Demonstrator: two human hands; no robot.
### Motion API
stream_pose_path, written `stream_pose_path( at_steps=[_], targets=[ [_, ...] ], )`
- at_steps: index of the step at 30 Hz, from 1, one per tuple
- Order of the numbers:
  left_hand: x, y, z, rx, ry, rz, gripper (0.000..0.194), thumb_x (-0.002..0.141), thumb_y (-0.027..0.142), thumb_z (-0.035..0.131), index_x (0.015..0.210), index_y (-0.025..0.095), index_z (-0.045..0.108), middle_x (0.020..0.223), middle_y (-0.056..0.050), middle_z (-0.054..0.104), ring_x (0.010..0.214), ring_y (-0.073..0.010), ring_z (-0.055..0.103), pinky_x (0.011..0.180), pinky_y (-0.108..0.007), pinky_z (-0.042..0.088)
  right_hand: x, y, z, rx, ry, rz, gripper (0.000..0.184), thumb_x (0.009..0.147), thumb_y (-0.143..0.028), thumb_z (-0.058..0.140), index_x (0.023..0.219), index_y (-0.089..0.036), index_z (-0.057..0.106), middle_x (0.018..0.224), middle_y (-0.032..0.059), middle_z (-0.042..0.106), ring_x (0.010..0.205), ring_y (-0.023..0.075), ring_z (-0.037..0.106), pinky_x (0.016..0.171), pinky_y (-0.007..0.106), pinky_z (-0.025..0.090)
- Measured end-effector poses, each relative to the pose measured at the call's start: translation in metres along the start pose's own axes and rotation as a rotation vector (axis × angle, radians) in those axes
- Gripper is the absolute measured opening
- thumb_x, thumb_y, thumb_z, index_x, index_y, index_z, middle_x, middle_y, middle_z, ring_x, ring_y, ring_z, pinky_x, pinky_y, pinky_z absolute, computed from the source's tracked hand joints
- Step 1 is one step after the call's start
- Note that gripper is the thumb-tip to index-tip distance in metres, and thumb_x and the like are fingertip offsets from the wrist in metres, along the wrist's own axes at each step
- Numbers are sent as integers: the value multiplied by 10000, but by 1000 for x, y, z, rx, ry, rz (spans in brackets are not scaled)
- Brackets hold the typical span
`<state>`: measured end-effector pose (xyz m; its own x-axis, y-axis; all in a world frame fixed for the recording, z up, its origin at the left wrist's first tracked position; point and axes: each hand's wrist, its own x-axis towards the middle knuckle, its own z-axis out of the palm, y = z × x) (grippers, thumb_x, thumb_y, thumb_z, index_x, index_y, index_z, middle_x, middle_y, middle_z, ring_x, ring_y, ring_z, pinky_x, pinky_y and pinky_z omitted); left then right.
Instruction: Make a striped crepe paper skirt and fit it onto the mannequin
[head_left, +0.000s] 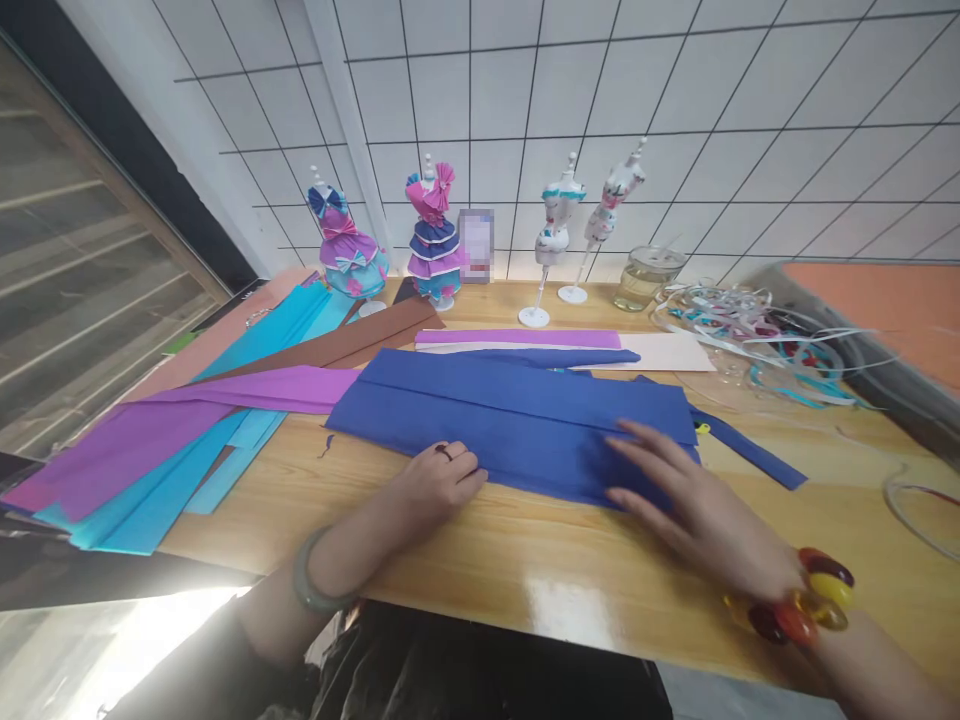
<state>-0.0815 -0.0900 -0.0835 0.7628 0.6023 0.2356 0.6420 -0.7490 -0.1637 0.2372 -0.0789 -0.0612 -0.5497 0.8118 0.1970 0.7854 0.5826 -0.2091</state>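
A wide folded sheet of dark blue crepe paper (510, 410) lies across the middle of the wooden table, with a crease along its length. At its near edge, my left hand (439, 482) is closed, fingers curled together against the paper; a ring and a bangle are on this side. Over the sheet's right part, my right hand (690, 505) is open with its fingers apart, slightly blurred by motion. Whether its fingertips touch the paper I cannot tell. A narrow blue strip (757, 452) sticks out past the sheet's right end, beside a small yellow item (702, 428) partly hidden there.
Purple (176, 425), turquoise (262, 335) and brown paper (330, 345) fan out at left. Two dressed mini mannequins (435, 235) and two plainer ones (553, 225) stand behind, near a glass of yellowish liquid (646, 280). Tangled ribbons (795, 350) lie at right.
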Motion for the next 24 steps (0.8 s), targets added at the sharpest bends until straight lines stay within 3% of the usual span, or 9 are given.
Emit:
stream_pose_path(
  at_steps=[5, 10, 15, 24],
  targets=[
    [-1, -3, -1, -104, -2, -41, 217, 892, 115, 378, 920, 165, 588, 813, -57, 539, 794, -173, 478, 679, -302, 425, -43, 1, 10, 11, -49, -4, 308, 902, -360, 460, 1141, -206, 580, 1175, 102, 576, 1061, 237, 556, 902, 408, 479],
    [0, -6, 2, -205, 34, -65, 250, 871, 87, 388, 877, 173, 622, 789, -48, 544, 741, -155, 467, 664, -299, 404, -69, 18, 15, 26, 25, 65, 235, 911, -309, 451, 1015, -200, 631, 1085, 96, 595, 1003, 229, 560, 877, 401, 474],
    [2, -7, 1, -360, 64, -143, 236, 886, 145, 418, 846, 185, 647, 791, -40, 575, 757, -146, 487, 676, -298, 382, -74, 23, 13, 93, 78, 163, 227, 894, -337, 475, 955, -213, 655, 1031, 86, 601, 981, 227, 565, 866, 387, 473],
    [6, -10, -2, -605, -6, -420, 166, 838, 224, 526, 744, 191, 658, 769, -21, 614, 770, -145, 513, 715, -302, 398, -69, 24, 2, 294, 13, 466, 305, 873, -457, 459, 794, -236, 653, 944, 69, 624, 918, 230, 587, 827, 378, 475]
  ],
)
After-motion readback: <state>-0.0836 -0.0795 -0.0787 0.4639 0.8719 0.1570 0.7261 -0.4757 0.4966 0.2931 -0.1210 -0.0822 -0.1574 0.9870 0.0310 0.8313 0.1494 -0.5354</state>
